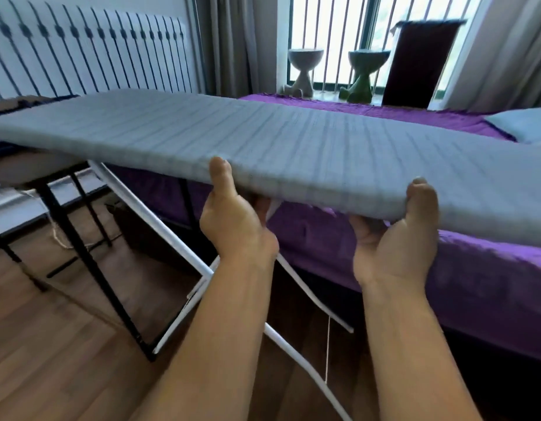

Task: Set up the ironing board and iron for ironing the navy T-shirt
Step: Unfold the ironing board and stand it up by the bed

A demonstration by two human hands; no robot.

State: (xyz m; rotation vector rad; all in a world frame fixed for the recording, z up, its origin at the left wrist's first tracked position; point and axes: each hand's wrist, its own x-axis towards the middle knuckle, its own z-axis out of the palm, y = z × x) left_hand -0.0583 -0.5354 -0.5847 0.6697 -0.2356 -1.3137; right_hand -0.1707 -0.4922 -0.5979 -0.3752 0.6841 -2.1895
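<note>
Board-unfolding step — left hand (pixel 236 220) and right hand (pixel 397 238) clamp ironing board (pixel 263 138) near edge, thumbs on top. Next — lock legs (pixel 178 238); iron unseen.

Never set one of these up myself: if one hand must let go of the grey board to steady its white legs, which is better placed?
Probably the left hand. It grips the ironing board edge right above where the white legs cross, while the right hand holds the edge farther along, over the purple bed.
</note>
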